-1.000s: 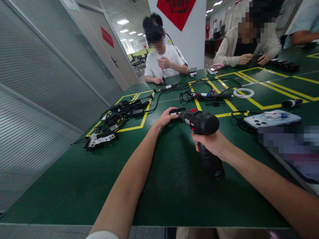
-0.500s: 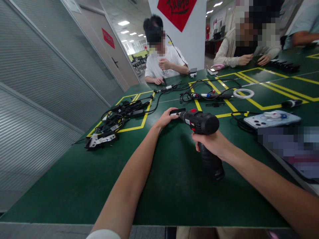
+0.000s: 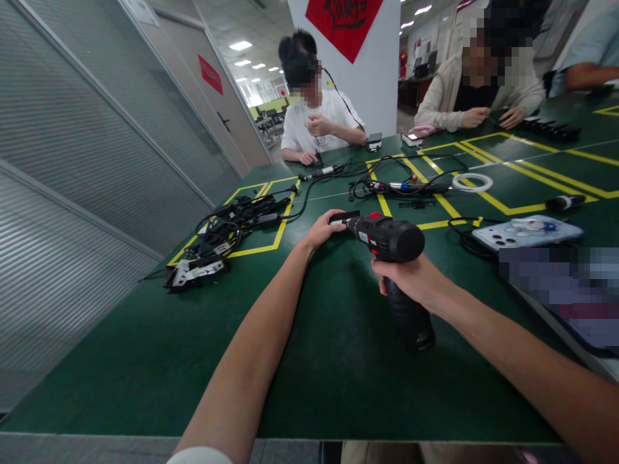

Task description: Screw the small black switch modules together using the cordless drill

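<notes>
Right hand was wrapped around the black drill, nose against a small black part pinched by the left hand on the desk. Nothing shifted over the last second: pose held. Bit and contact point were hidden behind fingers.

Cable pile blocking left, phone crowding right; bare table staying open near left edge.
</notes>
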`<state>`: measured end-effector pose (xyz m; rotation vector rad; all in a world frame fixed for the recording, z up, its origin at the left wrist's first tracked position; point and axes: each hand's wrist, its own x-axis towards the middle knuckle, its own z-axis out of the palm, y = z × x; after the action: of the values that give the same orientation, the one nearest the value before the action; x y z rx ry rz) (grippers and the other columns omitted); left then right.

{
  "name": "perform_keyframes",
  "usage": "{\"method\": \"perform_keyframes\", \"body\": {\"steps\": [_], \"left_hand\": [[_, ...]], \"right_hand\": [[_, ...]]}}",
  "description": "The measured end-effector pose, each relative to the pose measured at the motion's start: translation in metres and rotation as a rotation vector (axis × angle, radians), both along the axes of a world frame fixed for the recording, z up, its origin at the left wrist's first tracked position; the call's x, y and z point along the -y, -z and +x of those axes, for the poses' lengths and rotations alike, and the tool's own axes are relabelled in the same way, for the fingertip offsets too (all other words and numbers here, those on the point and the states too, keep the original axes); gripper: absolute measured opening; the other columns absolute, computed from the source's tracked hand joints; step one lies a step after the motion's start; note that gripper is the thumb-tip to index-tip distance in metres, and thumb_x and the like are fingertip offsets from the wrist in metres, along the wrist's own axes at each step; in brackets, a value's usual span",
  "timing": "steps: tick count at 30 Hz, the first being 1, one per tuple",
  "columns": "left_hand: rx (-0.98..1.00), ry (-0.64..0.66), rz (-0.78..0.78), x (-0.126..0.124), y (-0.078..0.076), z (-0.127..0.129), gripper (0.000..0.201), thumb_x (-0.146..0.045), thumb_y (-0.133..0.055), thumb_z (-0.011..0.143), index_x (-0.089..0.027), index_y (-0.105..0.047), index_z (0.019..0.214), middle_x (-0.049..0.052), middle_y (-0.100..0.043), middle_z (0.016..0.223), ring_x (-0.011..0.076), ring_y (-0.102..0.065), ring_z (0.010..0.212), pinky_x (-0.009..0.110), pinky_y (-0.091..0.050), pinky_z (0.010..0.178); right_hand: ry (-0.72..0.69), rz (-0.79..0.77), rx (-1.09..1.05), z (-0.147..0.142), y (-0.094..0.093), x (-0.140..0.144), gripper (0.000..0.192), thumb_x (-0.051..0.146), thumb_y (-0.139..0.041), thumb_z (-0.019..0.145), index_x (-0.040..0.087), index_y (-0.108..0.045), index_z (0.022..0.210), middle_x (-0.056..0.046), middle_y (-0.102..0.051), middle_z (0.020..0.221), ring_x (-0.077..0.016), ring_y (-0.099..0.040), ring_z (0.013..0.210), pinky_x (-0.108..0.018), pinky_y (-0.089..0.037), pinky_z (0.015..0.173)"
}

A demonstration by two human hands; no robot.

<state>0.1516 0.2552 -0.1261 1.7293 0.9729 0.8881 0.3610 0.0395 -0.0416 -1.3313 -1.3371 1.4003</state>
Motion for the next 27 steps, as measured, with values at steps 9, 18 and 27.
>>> {"method": "perform_keyframes", "body": {"steps": [9,18,27], "left_hand": [[-0.001,-0.011,0.008,-0.0042,0.0046,-0.0005,0.058,-0.026,-0.072,0.066,-0.019,-0.058,0.121,0.006,-0.065,0.112,0.0208,-0.060,0.099,0.035,-0.046,0.092],[-0.004,0.000,0.004,-0.0028,0.0030,-0.0008,0.057,-0.027,-0.072,0.067,-0.019,-0.058,0.122,0.006,-0.065,0.112,0.0209,-0.060,0.101,0.036,-0.046,0.093],[0.007,-0.017,-0.011,-0.0008,0.0008,0.0013,0.057,-0.025,-0.072,0.066,-0.019,-0.058,0.120,0.006,-0.066,0.111,0.0207,-0.060,0.099,0.036,-0.046,0.092]], "right_hand": [[0.001,-0.007,-0.003,0.0006,0.0034,-0.0009,0.005,0.021,-0.061,0.069,0.017,-0.060,0.071,-0.003,-0.060,0.052,-0.0164,-0.056,0.047,-0.027,-0.040,0.048],[0.004,-0.005,-0.035,0.0005,0.0039,-0.0008,0.006,0.021,-0.062,0.068,0.017,-0.060,0.073,-0.003,-0.060,0.053,-0.0161,-0.057,0.047,-0.028,-0.041,0.049],[-0.011,0.018,-0.008,0.0005,0.0075,-0.0016,0.005,0.022,-0.061,0.069,0.017,-0.059,0.069,-0.003,-0.060,0.052,-0.0162,-0.057,0.047,-0.028,-0.042,0.048]]}}
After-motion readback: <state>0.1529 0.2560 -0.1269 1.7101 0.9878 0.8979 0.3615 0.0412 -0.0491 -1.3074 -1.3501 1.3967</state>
